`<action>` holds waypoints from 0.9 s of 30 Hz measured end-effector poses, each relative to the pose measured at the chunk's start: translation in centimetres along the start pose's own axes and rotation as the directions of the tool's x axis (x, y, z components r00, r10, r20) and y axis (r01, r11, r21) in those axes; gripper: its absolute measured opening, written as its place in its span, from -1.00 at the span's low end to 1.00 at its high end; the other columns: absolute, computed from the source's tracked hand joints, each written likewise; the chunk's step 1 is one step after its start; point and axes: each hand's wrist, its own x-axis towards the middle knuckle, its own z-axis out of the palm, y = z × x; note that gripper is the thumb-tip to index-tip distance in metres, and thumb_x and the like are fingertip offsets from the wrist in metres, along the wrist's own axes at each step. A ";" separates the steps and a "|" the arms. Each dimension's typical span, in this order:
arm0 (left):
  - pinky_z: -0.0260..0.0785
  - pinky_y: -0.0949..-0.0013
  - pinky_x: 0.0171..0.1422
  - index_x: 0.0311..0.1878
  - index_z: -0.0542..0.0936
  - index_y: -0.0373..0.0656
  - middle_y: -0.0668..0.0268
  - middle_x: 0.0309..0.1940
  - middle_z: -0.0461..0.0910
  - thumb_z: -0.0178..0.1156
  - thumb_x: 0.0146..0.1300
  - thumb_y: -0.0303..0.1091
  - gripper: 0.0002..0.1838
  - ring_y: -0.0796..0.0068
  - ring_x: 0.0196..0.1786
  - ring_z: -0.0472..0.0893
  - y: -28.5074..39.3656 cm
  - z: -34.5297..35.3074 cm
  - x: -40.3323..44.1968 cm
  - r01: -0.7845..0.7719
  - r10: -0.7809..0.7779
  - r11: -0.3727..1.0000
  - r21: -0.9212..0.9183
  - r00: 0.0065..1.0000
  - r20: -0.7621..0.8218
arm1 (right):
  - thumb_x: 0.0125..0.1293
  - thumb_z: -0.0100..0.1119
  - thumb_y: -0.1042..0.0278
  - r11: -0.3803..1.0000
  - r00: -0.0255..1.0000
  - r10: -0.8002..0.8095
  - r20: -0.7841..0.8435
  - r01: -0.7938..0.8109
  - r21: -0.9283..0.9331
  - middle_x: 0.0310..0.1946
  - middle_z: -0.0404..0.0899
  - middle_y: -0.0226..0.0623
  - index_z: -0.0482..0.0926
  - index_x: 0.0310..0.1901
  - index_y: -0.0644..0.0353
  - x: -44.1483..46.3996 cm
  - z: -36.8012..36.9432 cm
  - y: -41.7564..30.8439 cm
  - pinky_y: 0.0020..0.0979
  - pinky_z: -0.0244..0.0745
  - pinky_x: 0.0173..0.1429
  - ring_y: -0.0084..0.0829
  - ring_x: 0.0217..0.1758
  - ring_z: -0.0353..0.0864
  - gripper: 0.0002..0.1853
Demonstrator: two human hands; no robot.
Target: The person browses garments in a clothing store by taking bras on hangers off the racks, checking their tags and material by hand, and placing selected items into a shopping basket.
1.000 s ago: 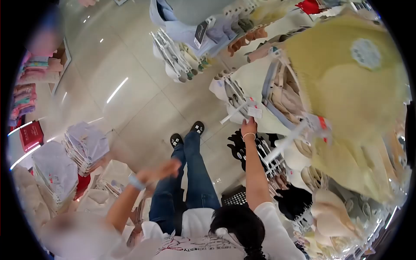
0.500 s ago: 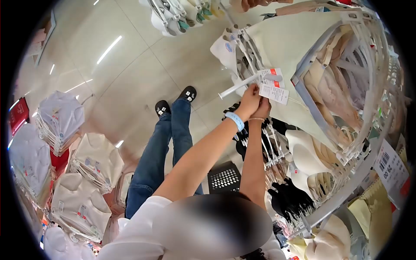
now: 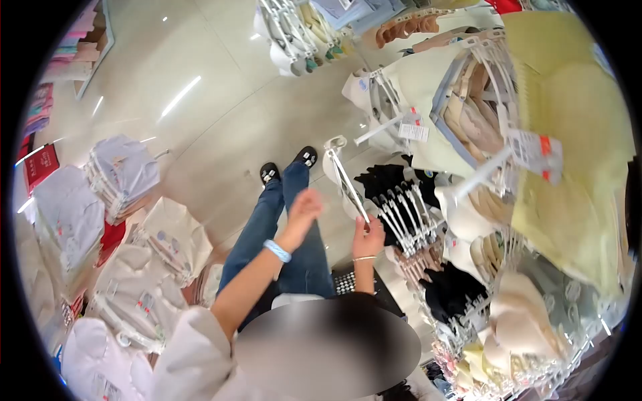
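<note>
My right hand (image 3: 369, 238), with a thin bracelet at the wrist, grips one end of a white hanger (image 3: 345, 179). A pale bra (image 3: 332, 168) hangs along this hanger, partly hidden by it. My left hand (image 3: 304, 210), with a light blue wristband, is raised over my legs, apart from the hanger; motion smears its fingers. Just right of the held hanger is a row of black bras (image 3: 386, 184) on white hangers. Beyond it, a white rack peg (image 3: 378, 131) bears a price tag (image 3: 414, 131) at its base.
A tall display on the right holds many bras, a yellow garment (image 3: 568, 154) and another projecting peg (image 3: 483, 176) with tags. Folded white garments (image 3: 124, 170) hang in stacks at left. A black perforated basket (image 3: 346, 283) sits low near my legs. Tiled floor (image 3: 200, 120) lies ahead.
Both hands have left the tagged peg and moved back toward my body and apart. A hanger with a pale bra is now in my right hand. The view has shifted, showing more of the yellow garment.
</note>
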 end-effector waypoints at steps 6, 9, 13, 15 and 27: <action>-0.18 0.33 0.28 0.22 -0.01 -0.21 0.26 0.23 0.00 -0.03 0.10 0.01 -0.27 0.38 0.26 0.02 12.4 -13.1 -7.8 -0.083 0.096 0.992 0.100 0.986 -0.135 | 0.02 0.07 0.44 0.947 0.971 -0.239 0.002 0.233 0.223 -0.65 0.39 -0.32 0.47 -0.46 0.23 -2.3 -16.7 -12.5 -0.49 0.19 -0.49 -0.43 -0.60 0.32 -0.93; -0.23 0.29 0.30 0.22 -0.03 -0.20 0.25 0.23 -0.03 -0.14 0.07 0.20 -0.19 0.34 0.27 -0.03 16.1 -13.7 -11.5 -0.100 0.206 0.898 -0.430 0.956 0.208 | 0.13 -0.01 0.39 0.952 0.995 -0.078 -0.070 0.095 0.292 -0.69 0.32 -0.40 0.46 -0.44 0.28 -0.8 -20.3 -16.3 -0.62 0.10 -0.52 -0.63 -0.62 0.20 -0.87; -0.13 0.18 0.27 0.19 0.04 -0.19 0.22 0.18 0.08 -0.17 0.12 0.10 -0.31 0.30 0.24 0.06 19.9 -4.6 -18.3 -0.154 0.531 0.656 -0.739 0.790 0.307 | 0.20 -0.08 0.30 0.882 0.997 -0.059 0.052 0.028 0.470 -0.68 0.25 -0.59 0.43 -0.47 0.28 0.9 -21.2 -18.8 -0.67 0.00 -0.54 -0.74 -0.60 0.09 -0.78; -0.06 0.25 0.25 0.17 0.10 -0.21 0.22 0.13 0.18 -0.04 0.10 0.04 -0.33 0.33 0.20 0.13 21.2 -2.3 -19.9 -0.107 0.598 0.684 -0.721 0.648 0.472 | 0.21 -0.08 0.28 0.877 0.997 -0.061 0.052 0.029 0.479 -0.68 0.24 -0.58 0.42 -0.46 0.27 0.8 -21.5 -19.1 -0.68 -0.01 -0.54 -0.74 -0.60 0.09 -0.77; 0.24 0.42 0.02 0.08 0.19 -0.29 0.23 -0.06 0.36 0.00 0.13 -0.44 -0.56 0.44 -0.04 0.37 24.9 8.2 -19.9 -0.524 0.463 0.822 0.223 0.843 0.275 | 0.00 0.17 0.43 0.319 0.842 -0.378 0.385 -0.272 0.908 -0.30 0.43 -0.41 0.32 -0.12 0.27 0.4 -18.5 -21.5 -0.68 0.31 -0.28 -0.70 -0.38 0.38 -0.62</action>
